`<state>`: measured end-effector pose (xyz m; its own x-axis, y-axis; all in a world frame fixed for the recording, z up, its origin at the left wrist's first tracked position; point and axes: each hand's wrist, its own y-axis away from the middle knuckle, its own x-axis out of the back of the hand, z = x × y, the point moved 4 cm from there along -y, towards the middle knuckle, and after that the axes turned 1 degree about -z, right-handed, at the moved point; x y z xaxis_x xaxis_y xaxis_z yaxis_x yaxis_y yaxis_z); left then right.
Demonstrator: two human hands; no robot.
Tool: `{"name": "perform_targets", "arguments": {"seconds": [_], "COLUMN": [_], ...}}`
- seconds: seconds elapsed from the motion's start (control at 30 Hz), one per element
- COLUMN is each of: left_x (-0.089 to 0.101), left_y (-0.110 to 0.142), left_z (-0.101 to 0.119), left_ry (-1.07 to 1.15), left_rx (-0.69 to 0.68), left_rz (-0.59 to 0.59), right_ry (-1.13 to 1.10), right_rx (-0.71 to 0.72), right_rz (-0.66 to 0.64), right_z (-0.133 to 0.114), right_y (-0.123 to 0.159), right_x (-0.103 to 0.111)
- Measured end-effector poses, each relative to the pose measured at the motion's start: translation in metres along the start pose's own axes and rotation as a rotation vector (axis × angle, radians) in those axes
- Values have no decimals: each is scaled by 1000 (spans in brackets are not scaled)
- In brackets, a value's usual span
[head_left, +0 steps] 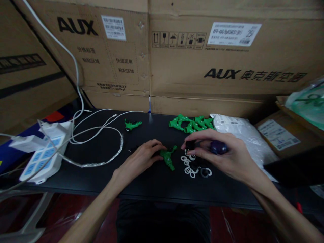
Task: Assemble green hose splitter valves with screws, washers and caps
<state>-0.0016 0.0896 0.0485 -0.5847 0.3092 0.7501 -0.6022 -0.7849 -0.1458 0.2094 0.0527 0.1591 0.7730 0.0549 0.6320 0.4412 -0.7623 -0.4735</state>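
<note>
Left hand (145, 156): fingers curled, thumb and fingertips pinching one end of a green branched fitting (167, 158), which lies at those fingertips, between the two hands. Right hand (219, 150): closed round a dark purple handle (219, 147), thumb and forefinger pinching a small black piece (190, 145). White rings (187, 170) scattered on the black tabletop (152, 182) below the right fingertips, a black ring (204, 172) among them. Beyond the right hand, a cluster of green fittings (191, 124), beside a white plastic package (235, 133). Another green fitting (132, 124) beyond the left hand. White power strip (47, 153) well left of it, cables (97, 128) between.
</note>
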Motion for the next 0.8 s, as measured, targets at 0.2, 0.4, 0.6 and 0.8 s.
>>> {"name": "perform_targets", "arguments": {"seconds": [0.2,0.4,0.6,0.8], "left_x": [10,4,4,8], "left_y": [-9,-30,-50,-52], "left_z": [30,43,34,18], "left_ry": [695,1006,1032,1023], "left_rx": [71,66,69,197], "left_rz": [115,-17,-169,-190], "right_ry": [9,-24,-32,20], "right_rx": [203,220,212,310], "right_rz": [-5,102,138,139], "right_z": [7,31,49,53], "right_y": [-6,-4,-7,-9], "right_x": [-7,-13,-18,-27]}}
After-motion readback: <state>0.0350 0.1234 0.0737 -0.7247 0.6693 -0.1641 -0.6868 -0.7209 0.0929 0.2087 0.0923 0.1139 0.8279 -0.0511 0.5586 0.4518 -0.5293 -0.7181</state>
